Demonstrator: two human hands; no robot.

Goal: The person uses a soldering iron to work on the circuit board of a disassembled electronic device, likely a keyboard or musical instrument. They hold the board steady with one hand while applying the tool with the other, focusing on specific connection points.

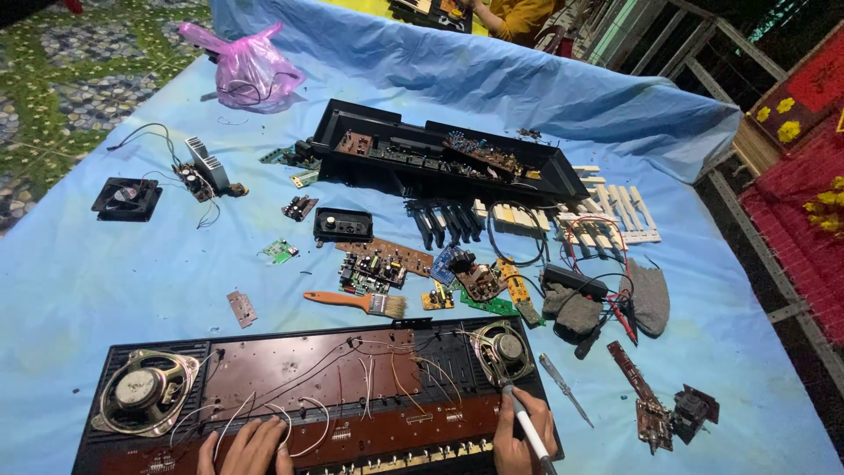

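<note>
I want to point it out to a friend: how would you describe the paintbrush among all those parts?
Start at the opened keyboard case at the near edge of the blue sheet. Just beyond its far edge lies the paintbrush, flat, bristles pointing right. Its orange handle sets it apart from the circuit boards around it.

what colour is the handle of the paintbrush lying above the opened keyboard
Orange. The paintbrush lies on the blue cloth; the head view shows it clearly.
</note>
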